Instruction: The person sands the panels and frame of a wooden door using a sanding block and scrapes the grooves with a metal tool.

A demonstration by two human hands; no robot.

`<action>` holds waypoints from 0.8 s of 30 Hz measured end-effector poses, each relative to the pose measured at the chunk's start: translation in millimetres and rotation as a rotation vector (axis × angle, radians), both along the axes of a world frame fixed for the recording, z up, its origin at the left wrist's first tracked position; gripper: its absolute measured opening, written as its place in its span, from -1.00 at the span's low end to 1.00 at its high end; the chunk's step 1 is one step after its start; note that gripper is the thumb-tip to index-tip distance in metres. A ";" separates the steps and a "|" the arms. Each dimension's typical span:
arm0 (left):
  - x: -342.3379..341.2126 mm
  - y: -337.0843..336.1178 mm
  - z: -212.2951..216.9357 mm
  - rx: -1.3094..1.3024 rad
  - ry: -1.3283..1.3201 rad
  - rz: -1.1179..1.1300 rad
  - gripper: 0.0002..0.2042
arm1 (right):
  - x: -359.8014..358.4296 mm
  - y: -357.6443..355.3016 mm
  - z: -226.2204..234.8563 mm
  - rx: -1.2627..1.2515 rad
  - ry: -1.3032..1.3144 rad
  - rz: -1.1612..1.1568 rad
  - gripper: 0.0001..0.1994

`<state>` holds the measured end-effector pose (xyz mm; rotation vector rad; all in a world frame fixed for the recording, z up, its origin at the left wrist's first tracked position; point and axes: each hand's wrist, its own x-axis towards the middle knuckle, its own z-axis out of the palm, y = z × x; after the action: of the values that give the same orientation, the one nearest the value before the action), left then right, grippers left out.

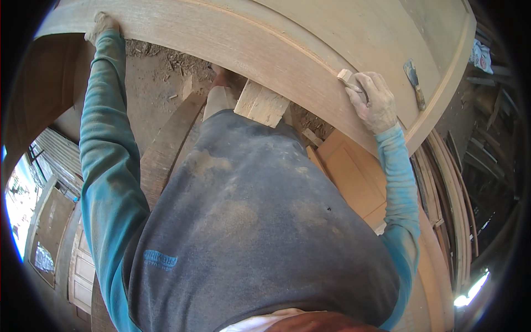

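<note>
Head view: right hand (376,102) clenched round small sanding block (346,76), pressed on big wooden door panel (265,39); left hand (102,25) gripping its far edge. Putty knife (414,82) lying nearby on panel.

A scraper (415,83) with a wooden handle lay on the right, near the edge. Under it all, a pale wood block (263,102) stood tilted on the dirt floor (157,83), with scraps and shavings scattered around. A curved dark plank (166,149) lay on the ground at my left. To my right I saw a flat orange-brown panel (354,177) and, beyond it, a stack of bent wood strips (456,199). Low on the left leaned an old panelled door (83,271) beside a corrugated sheet (58,152).
</note>
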<state>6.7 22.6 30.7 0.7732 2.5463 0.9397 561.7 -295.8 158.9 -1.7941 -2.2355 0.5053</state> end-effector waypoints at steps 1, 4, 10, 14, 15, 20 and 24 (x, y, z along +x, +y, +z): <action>3.3 -3.6 3.8 0.031 -0.008 -0.035 -0.12 | -0.9 0.5 1.5 -0.009 -0.006 0.013 -0.68; -1.8 -3.6 -2.5 0.079 0.018 -0.050 -0.15 | -1.0 10.1 5.3 -0.042 -0.055 0.046 -0.67; -11.4 -5.4 -5.2 0.163 0.039 -0.074 -0.21 | -0.5 9.4 -2.3 -0.025 -0.042 0.035 -0.69; -12.3 -6.8 -3.3 0.199 0.038 -0.091 -0.24 | -4.1 15.2 -3.8 0.004 -0.095 0.058 -0.68; -12.9 -5.4 -4.1 0.206 0.037 -0.094 -0.25 | -6.7 18.5 -3.0 0.004 -0.083 0.075 -0.68; -11.7 -3.2 -7.4 0.231 0.038 -0.094 -0.30 | -5.8 24.7 -1.6 -0.015 -0.049 0.127 -0.68; -10.2 -7.1 -7.8 0.264 0.040 -0.092 -0.33 | -15.1 33.4 -8.5 0.010 -0.009 0.164 -0.70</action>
<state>-3.5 15.6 22.9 0.9825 2.4245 1.2576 546.6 -262.4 150.4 -1.6189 -2.3994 0.5161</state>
